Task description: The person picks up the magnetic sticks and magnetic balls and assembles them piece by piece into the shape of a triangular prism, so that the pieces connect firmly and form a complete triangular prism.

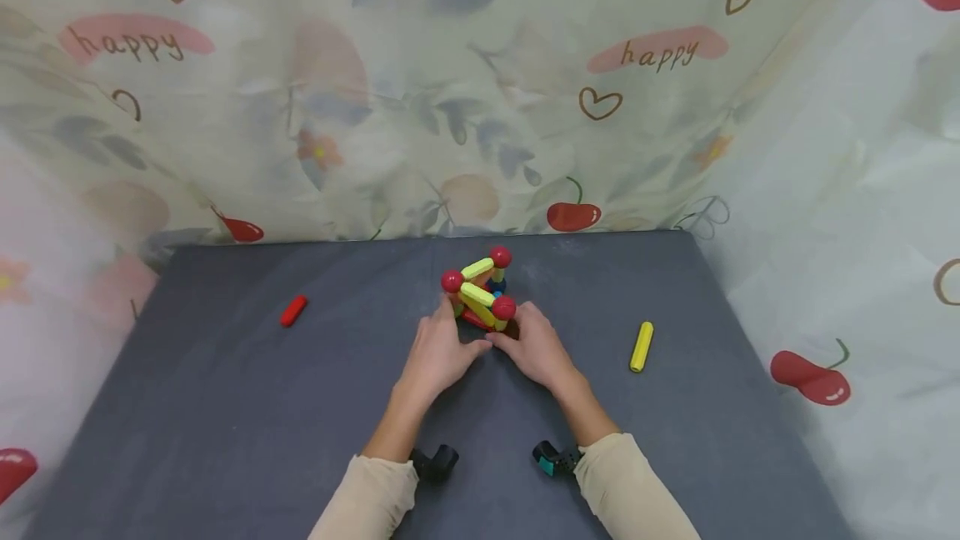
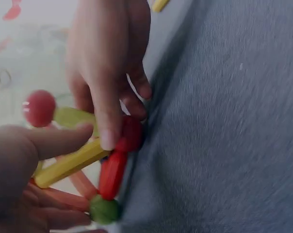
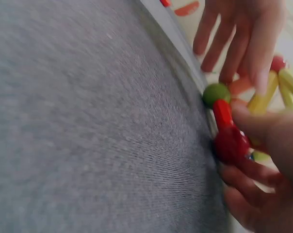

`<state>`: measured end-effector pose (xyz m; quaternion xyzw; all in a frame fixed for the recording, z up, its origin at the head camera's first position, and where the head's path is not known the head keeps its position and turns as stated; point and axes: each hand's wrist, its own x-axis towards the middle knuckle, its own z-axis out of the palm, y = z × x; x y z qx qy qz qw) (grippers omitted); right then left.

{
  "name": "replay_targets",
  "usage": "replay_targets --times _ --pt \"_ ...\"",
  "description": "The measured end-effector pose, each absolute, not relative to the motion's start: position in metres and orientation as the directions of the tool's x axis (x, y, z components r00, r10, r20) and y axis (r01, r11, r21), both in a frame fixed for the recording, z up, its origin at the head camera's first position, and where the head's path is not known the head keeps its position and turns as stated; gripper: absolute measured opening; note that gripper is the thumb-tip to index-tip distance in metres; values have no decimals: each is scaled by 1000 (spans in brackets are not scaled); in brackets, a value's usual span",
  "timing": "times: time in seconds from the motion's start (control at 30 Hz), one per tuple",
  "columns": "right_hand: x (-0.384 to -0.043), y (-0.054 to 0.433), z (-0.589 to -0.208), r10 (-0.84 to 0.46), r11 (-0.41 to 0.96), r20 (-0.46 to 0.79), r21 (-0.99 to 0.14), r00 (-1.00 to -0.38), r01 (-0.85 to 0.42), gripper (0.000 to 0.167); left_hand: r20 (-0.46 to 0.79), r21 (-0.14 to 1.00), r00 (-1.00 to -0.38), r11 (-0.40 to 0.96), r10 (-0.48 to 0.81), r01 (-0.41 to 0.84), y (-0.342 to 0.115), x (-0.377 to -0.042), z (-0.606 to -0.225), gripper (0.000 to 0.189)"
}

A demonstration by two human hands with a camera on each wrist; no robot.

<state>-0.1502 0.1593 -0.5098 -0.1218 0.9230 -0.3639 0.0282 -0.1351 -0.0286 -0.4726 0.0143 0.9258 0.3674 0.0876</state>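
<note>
A toy frame of magnetic sticks and balls [image 1: 477, 294] stands near the middle of the dark table, three red balls on top joined by yellow sticks. On its left side my left hand [image 1: 441, 352] holds it, thumb by a slanting yellow stick [image 2: 71, 162] and fingers around the lower orange sticks. From the right, my right hand [image 1: 536, 348] grips the near lower corner, fingers and thumb about a dark red ball [image 3: 231, 144]. A short red stick [image 3: 222, 114] links that ball to a green ball [image 3: 217, 94]. The two thumbs nearly meet in front.
A loose red stick [image 1: 293, 311] lies on the cloth to the left. Farther right is a loose yellow stick [image 1: 641, 347]. A printed curtain [image 1: 465, 107] hangs behind the table's far edge and along both sides.
</note>
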Motion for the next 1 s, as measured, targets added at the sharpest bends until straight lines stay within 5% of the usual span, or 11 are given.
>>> replay_targets --times 0.1,0.23,0.47,0.7,1.0 --pt "-141 161 -506 -409 700 -5 -643 -913 -310 45 -148 728 -976 686 159 1 -35 -150 -484 116" --pt "-131 176 -495 -523 662 -72 -662 -849 -352 53 -57 763 -978 641 199 86 -39 -164 -491 99" --pt "-121 250 -481 -385 763 104 -523 -917 -380 42 -16 706 -1000 708 4 -9 -37 -165 -496 45" --pt "-107 341 -486 -227 910 176 -313 -958 -273 52 48 721 -995 692 -92 -30 -38 -163 -500 43" --pt "-99 356 -503 -189 925 153 -303 -970 -228 37 23 757 -989 649 -148 -80 -47 -161 -507 38"
